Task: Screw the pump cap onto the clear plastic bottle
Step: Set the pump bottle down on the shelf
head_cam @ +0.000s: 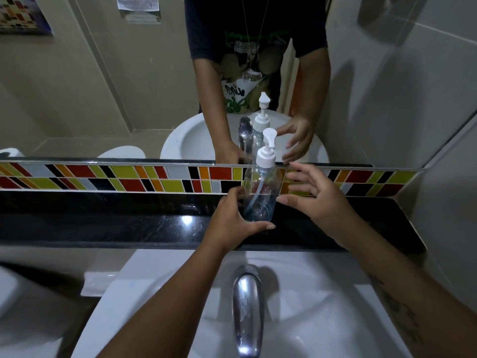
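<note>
A clear plastic bottle (261, 195) stands upright on the black shelf (116, 220) behind the sink. The white pump cap (266, 151) sits on its neck, with its tube running down inside. My left hand (233, 218) wraps around the bottle's lower part, thumb across the base in front. My right hand (313, 196) hovers just right of the bottle with fingers spread, thumb tip close to the bottle's side, holding nothing.
A mirror (103, 86) above a strip of coloured tiles (129, 178) reflects the bottle and the person. A chrome tap (247, 306) rises from the white sink (322, 306) below my arms. A grey wall (438, 125) closes the right side.
</note>
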`<state>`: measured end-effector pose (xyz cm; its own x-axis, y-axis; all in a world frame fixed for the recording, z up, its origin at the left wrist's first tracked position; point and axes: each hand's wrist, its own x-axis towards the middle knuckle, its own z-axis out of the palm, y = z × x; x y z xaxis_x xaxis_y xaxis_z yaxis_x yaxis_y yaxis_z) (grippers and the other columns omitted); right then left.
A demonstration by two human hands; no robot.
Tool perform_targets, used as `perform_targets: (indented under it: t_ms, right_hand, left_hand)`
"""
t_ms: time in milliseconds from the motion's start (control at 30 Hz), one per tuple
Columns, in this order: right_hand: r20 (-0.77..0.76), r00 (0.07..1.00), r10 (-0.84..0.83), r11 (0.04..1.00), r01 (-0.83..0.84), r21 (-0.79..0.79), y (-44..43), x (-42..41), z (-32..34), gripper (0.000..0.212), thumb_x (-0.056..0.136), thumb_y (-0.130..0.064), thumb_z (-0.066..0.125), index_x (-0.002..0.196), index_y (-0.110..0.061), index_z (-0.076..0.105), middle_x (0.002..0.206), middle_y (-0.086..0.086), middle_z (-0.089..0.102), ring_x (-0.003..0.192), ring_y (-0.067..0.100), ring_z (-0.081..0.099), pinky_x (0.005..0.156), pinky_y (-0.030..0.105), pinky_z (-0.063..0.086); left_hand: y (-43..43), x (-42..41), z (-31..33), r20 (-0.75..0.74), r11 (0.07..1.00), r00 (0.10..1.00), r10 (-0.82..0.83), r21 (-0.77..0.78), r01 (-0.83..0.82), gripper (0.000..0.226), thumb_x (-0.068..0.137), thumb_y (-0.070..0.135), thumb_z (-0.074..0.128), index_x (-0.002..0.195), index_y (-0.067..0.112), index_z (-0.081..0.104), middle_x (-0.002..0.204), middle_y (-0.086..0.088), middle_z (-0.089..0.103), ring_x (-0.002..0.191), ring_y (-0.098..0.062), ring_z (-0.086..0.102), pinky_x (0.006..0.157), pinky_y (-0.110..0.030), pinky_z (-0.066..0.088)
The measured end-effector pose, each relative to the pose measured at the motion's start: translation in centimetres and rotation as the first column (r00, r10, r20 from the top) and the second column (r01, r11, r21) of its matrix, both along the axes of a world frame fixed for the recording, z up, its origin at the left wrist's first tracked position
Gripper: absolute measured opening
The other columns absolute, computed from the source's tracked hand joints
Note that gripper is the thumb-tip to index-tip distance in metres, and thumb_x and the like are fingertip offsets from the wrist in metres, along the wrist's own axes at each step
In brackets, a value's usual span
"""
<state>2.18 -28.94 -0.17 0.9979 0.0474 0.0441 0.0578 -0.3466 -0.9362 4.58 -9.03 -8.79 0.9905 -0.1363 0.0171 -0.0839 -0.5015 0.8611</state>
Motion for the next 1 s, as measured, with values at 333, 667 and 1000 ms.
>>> perform_targets:
  t_ms: [333,667,1000]
  right_hand:
    - [-0.119,0.993,0.026,0.990,-0.042,-0.133,0.2,-0.5,-7.7,0.064,0.083,-0.019,0.074,0.141,-0.027,0.046,0.130,-0.008,0.057,0.129,0.015,0.049,0.111,0.036,0.036]
    - [0.001,0.994,-0.113,0.982,0.112,-0.152,3.0,-0.2,-8.7,0.048,0.081,-0.023,0.075,0.127,-0.026,0.062,0.120,-0.002,0.059,0.116,0.007,0.051,0.104,0.030,0.041]
    - [0.062,0.992,-0.115,0.957,0.127,-0.260,7.4,1.3,-9.7,0.053,0.079,-0.036,0.076,0.129,-0.030,0.061,0.126,0.006,0.061,0.120,0.019,0.053,0.105,0.038,0.044]
  left_hand:
    - [1.6,-1.0,0.3,-0.002,0.994,0.999,-0.039,-0.102,0.038,0.091,0.070,0.032,0.095,0.147,0.021,0.047,0.128,0.018,0.056,0.114,0.000,0.056,0.094,-0.011,0.046]
    - [2.3,-1.1,-0.2,0.049,0.996,0.999,-0.019,-0.085,0.023,0.060,0.085,0.020,0.085,0.140,0.021,0.061,0.132,0.003,0.069,0.126,-0.015,0.063,0.111,-0.038,0.051]
    - [6.4,-0.9,0.4,0.025,0.999,0.998,0.053,-0.010,-0.052,0.054,0.086,0.016,0.081,0.138,0.017,0.065,0.120,-0.001,0.075,0.115,-0.016,0.070,0.104,-0.041,0.056]
